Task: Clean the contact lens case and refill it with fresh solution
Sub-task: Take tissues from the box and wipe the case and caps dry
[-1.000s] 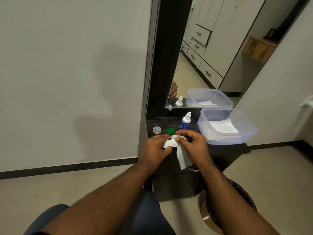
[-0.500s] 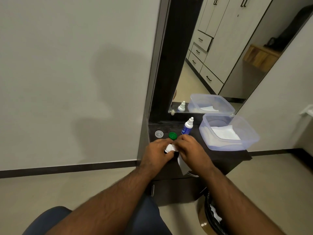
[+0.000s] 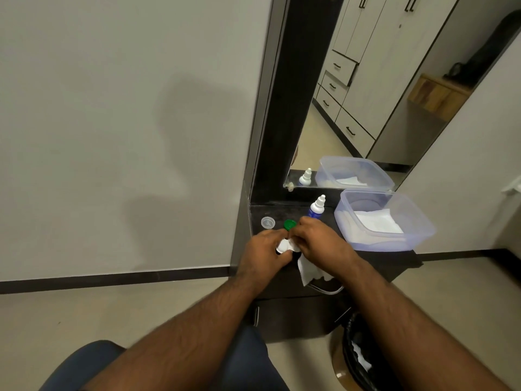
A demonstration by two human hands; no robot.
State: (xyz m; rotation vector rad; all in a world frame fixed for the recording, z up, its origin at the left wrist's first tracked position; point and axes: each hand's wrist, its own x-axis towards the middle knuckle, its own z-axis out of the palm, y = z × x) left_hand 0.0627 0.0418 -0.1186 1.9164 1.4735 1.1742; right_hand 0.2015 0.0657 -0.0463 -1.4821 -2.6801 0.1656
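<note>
Quick headcount of the stuff on the dark surface (image 3: 324, 210)

Two hands: left hand (image 3: 263, 253) and right hand (image 3: 318, 239). One white lens case (image 3: 283, 246) between them and one white tissue (image 3: 307, 270) hanging down. Two loose caps: one green cap (image 3: 289, 224), one clear cap (image 3: 267, 222). One solution bottle (image 3: 316, 208), blue label, white nozzle. One clear plastic tub (image 3: 417, 224) with tissues inside, can't count those. One bin (image 3: 355, 359) on the floor. The mirror shows the bottle and tub again, not counting those.
</note>
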